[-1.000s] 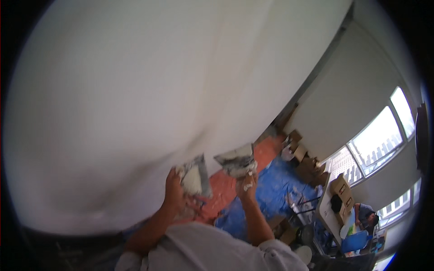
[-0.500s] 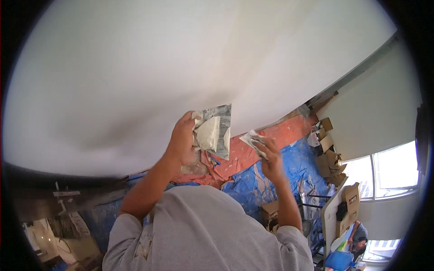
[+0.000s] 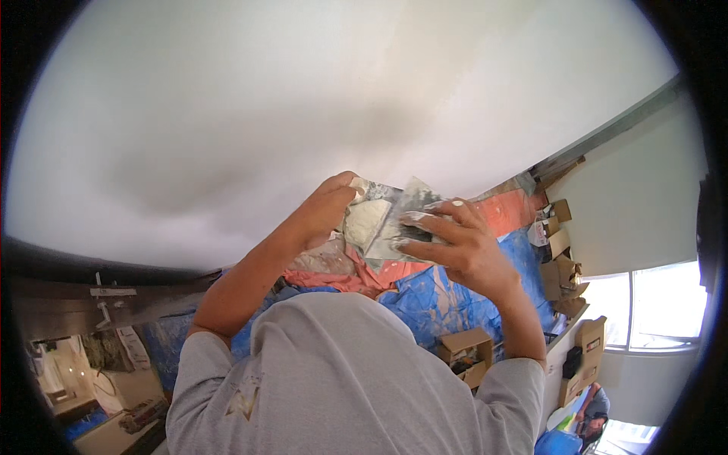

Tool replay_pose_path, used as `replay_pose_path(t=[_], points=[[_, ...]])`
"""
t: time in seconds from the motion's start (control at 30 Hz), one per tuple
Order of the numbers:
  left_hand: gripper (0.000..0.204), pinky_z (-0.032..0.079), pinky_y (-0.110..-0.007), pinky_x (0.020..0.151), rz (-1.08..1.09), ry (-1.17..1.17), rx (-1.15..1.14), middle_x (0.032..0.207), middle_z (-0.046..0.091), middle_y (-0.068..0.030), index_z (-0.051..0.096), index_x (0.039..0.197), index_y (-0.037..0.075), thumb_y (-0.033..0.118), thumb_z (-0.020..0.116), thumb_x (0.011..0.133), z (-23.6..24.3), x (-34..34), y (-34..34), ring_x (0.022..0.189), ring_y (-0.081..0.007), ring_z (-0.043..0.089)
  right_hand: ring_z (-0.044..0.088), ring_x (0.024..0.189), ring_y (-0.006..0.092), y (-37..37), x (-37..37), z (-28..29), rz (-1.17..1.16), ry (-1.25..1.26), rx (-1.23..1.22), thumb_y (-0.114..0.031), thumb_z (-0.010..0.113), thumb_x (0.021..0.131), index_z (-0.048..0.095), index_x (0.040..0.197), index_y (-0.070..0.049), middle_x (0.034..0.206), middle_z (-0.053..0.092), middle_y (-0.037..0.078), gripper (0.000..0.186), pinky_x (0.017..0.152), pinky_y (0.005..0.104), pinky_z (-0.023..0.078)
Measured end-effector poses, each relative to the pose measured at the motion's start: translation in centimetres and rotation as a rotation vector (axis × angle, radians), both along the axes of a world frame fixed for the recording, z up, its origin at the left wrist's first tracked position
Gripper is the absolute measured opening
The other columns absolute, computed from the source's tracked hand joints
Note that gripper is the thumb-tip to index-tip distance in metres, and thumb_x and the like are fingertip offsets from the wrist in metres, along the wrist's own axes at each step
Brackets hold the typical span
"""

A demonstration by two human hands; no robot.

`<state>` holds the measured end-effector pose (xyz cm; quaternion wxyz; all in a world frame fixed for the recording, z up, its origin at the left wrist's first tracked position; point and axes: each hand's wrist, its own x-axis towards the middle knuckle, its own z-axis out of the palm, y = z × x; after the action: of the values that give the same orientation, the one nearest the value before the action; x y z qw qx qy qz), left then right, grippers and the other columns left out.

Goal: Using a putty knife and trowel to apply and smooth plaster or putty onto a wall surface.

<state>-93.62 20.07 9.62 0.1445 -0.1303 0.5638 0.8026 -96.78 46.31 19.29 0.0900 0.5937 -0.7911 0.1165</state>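
In front of the wall, my left hand (image 3: 326, 211) is closed on the edge of a flat grey plate (image 3: 381, 190). A thick mound of off-white putty (image 3: 367, 221) lies on that plate. My right hand (image 3: 472, 249), its fingertips smeared white, grips a thin, putty-coated scraper blade (image 3: 417, 196). The fingers spread across the back of the blade, and it lies over the right part of the plate, beside the mound. Whether it presses on the plate cannot be made out.
A broad white wall (image 3: 250, 91) fills the upper view. Blue sheeting (image 3: 425, 303) and red sheeting (image 3: 504, 212) cover the floor. Cardboard boxes (image 3: 557, 241) stand at right, and an open box (image 3: 464, 349) sits below. Another person (image 3: 594, 413) is at the lower right, near windows.
My right hand has moved left and brought the scraper blade from beside the plate to over it. My left hand still holds the plate, slightly higher and further right.
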Motion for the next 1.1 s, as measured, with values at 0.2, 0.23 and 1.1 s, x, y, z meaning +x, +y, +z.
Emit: replay_pose_path(t=[0.2,0.23,1.1], points=[[0.019,0.050,-0.031,0.075,0.014,0.687,-0.437,0.097,0.062,-0.0069,0.059,0.107,0.003,0.012,0.045,0.098,0.0,1.2,0.2,0.085,-0.0143,0.059,0.059,0.103,0.0199,-1.7,1.0,0.0,0.082,0.037,0.066,-0.015,0.069,0.074,0.074,0.111,-0.027,0.115,0.066,-0.003,0.040,0.092,0.0387,0.048],[0.019,0.049,-0.031,0.076,0.002,0.482,-0.356,0.098,0.062,-0.0070,0.059,0.107,0.002,0.012,0.045,0.098,0.8,1.2,0.1,0.086,-0.0143,0.059,0.059,0.103,0.0193,-1.6,1.1,0.0,0.081,0.019,0.080,-0.014,0.069,0.074,0.074,0.111,-0.027,0.116,0.065,-0.003,0.039,0.091,0.0383,0.048],[0.038,0.050,-0.039,0.086,-0.533,1.211,-0.828,0.106,0.062,-0.0177,0.066,0.103,0.000,-0.004,0.070,0.066,3.2,-3.3,-11.3,0.101,-0.0359,0.060,0.057,0.071,0.0144,-2.2,-5.9,37.9,-0.627,0.718,-0.974,-0.004,0.049,0.095,0.062,0.118,0.004,0.082,0.065,0.013,0.028,0.066,0.0311,0.047]])
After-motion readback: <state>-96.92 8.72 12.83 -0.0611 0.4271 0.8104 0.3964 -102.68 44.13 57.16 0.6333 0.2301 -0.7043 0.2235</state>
